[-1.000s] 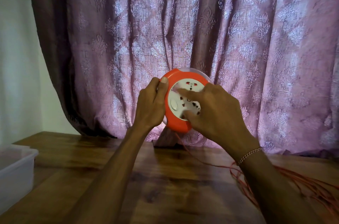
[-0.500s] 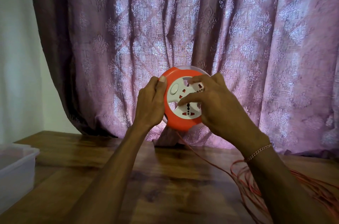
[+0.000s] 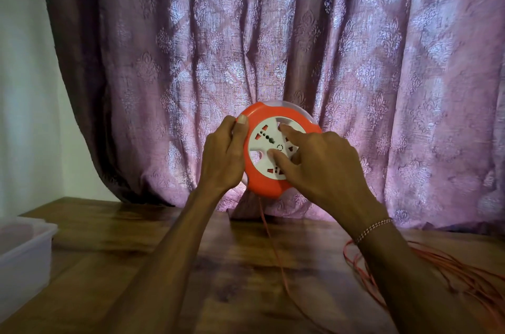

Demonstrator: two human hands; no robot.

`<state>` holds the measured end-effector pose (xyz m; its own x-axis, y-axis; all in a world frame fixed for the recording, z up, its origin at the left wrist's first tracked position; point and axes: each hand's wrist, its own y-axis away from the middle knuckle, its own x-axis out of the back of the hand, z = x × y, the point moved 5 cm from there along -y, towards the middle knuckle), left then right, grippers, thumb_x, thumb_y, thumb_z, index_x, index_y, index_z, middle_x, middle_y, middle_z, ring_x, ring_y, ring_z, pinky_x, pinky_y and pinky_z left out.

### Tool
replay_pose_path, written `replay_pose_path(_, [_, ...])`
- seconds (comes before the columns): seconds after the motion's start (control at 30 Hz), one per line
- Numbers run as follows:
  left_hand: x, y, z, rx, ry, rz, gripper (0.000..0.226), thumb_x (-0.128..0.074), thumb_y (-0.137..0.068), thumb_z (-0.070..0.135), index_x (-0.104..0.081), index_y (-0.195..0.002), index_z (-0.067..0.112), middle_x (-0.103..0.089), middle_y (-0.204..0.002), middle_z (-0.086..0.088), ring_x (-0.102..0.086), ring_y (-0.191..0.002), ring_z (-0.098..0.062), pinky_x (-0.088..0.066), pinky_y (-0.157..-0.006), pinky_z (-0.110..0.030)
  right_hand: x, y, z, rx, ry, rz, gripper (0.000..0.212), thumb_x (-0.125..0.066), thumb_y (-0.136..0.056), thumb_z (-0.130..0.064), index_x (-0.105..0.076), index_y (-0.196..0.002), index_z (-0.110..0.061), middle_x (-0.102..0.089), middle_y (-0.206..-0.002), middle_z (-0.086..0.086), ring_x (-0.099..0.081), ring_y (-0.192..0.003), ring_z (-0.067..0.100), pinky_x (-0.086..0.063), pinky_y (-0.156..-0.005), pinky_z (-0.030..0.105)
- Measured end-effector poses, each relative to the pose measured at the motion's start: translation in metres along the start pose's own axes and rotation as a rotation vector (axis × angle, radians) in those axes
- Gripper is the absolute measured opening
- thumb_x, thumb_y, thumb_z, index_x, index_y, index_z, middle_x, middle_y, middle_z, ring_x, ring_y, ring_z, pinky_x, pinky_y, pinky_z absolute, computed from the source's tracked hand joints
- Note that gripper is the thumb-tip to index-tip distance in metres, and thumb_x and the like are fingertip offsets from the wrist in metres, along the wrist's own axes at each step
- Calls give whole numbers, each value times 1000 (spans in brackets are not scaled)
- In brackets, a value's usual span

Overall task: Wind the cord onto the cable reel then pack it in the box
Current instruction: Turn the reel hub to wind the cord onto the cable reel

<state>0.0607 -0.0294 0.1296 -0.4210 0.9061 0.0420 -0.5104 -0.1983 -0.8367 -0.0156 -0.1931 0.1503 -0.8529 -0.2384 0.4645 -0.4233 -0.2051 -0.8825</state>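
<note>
Far left of the grip, at the table (image 3: 123,251) edge: translucent plastic box (image 3: 23,257), open-topped, well apart from both hands, presumably parked there to receive the wound reel. Left hand (image 3: 222,158): closed round the reel's left rim, thumb laid over the orange edge, fingers hidden behind; apparently there to steady the housing while the centre turns. Between the hands: cable reel (image 3: 273,150), orange rim, white socket face, held upright in the air above the table, face toward the wearer. Right hand (image 3: 325,167): fingers spread, two fingertips (image 3: 284,128) pressed into recesses of the white face, a cranking hold by the look of it. Below the grip: cord (image 3: 273,246), orange, one strand dropping from the reel's underside to the table. Right of the grip: remaining cord in loose loops on the table; winding judged far from finished. Behind: curtain (image 3: 382,60), patterned mauve.
</note>
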Motion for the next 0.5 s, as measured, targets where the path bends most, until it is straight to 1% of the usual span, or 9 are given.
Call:
replay_pose_path(0.07, [0,0,-1,-2,6,4,53,-37,-101,59,-46,-79,12,-62,-70,-15,-59,-70,-38,-50,-67,-60,0,0,-1,11,7,-4,55,-52,-88,-58,-51,-138,-34,-74,-99,2,-64,-95,34,-51,-70,39])
replay_pose_path(0.13, [0,0,-2,-4,1,5,55,-37,-100,61,-45,-79,11,-61,-69,-15,-59,-70,-38,-49,-68,-60,2,-1,0,29,2,14,47,-57,-88,-53,-59,-130,-33,-73,-96,1,-62,-96,31,-50,-67,38])
replay_pose_path(0.2, [0,0,-2,-2,3,4,57,-36,-99,63,-46,-80,11,-62,-70,-15,-59,-70,-39,-50,-68,-61,4,-3,-1,96,-35,26,27,-68,-84,-31,-70,-110,-27,-69,-99,0,-56,-98,29,-50,-61,37])
replay_pose_path(0.23, [0,0,-2,-1,6,4,57,-36,-99,64,-47,-80,10,-63,-71,-16,-60,-71,-40,-50,-68,-61,3,-4,-1,140,-36,15,23,-73,-78,-18,-72,-99,-26,-66,-105,1,-54,-100,29,-47,-58,33])
replay_pose_path(0.27, [1,0,-2,-3,15,4,58,-36,-99,63,-48,-81,10,-63,-72,-17,-60,-72,-41,-50,-68,-61,1,-4,-1,178,-26,-26,27,-76,-71,-10,-72,-92,-27,-63,-113,2,-52,-104,28,-43,-58,30])
replay_pose_path(0.3, [1,0,-1,-6,26,2,58,-37,-99,63,-48,-82,9,-63,-73,-19,-60,-72,-42,-50,-68,-61,-2,-3,-1,201,-19,-81,34,-78,-66,-7,-71,-90,-30,-60,-122,2,-50,-110,28,-40,-60,29])
replay_pose_path(0.33, [1,0,0,-11,33,-2,58,-37,-99,62,-48,-82,8,-63,-73,-19,-60,-73,-42,-50,-67,-60,-2,-3,-2,205,-24,-123,39,-79,-64,-7,-71,-92,-34,-56,-129,2,-46,-117,28,-37,-62,30])
replay_pose_path(0.4, [1,0,1,-22,31,-6,58,-37,-100,61,-48,-82,7,-63,-73,-19,-60,-73,-42,-51,-67,-61,-2,-2,-5,183,-43,-187,52,-79,-65,-10,-69,-106,-40,-50,-138,2,-40,-126,27,-39,-66,33])
replay_pose_path(0.5, [0,0,0,-19,35,-10,61,-37,-99,64,-49,-84,5,-64,-75,-20,-63,-75,-42,-52,-68,-61,1,-1,-9,183,-12,-228,59,-76,-71,-15,-64,-119,-47,-47,-140,1,-37,-128,26,-46,-74,38])
